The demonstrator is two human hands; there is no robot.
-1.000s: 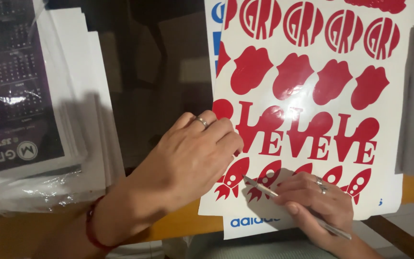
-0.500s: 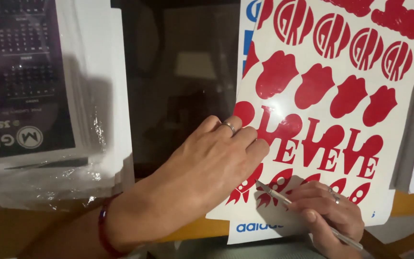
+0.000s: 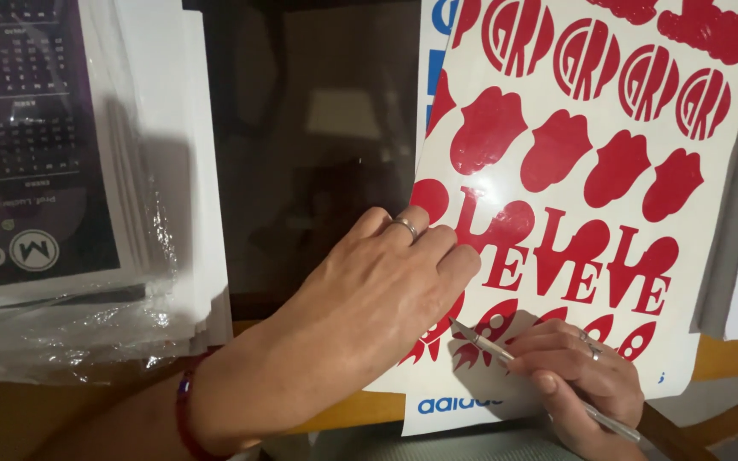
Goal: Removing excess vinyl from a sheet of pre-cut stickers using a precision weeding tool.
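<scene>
Dark glass covers the tabletop (image 3: 318,154), with a wrapped stack of printed sheets (image 3: 70,213) well left of the fingers. The left hand (image 3: 377,286) lies flat, fingers (image 3: 437,248) close together, pressing the white sticker sheet (image 3: 574,196) of red shapes. Just below them, the right hand (image 3: 578,376) pinches a thin silver knife (image 3: 506,352), its tip touching a red rocket shape (image 3: 480,337).

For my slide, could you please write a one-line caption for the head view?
Left hand presses white sheet of red vinyl shapes; right hand holds thin silver craft knife at it.
</scene>
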